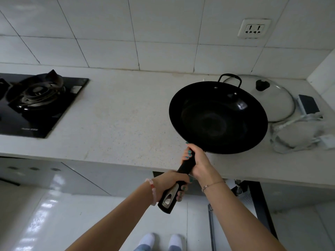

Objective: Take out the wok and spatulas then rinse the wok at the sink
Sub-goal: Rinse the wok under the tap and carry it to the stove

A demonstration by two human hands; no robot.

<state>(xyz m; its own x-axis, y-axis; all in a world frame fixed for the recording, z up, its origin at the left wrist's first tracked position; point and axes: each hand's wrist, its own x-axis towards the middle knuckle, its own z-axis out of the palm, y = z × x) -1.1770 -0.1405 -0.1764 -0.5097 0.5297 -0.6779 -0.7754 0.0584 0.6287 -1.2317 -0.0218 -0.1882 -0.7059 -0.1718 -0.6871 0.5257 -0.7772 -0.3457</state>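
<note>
A black wok (pixel 218 116) with a long black handle hangs over the right part of the pale countertop (pixel 116 115), its bowl facing up and empty. My right hand (pixel 196 162) grips the handle close to the bowl. My left hand (pixel 172 183) grips the same handle lower down, near its metal-trimmed end with the hanging hole. No spatulas and no sink are in view.
A glass lid (pixel 275 98) with a black knob lies behind the wok. Clear plastic packaging (pixel 299 131) lies at the far right. A black gas hob (pixel 34 104) sits at the left. An open cabinet door (pixel 261 205) stands below the counter edge.
</note>
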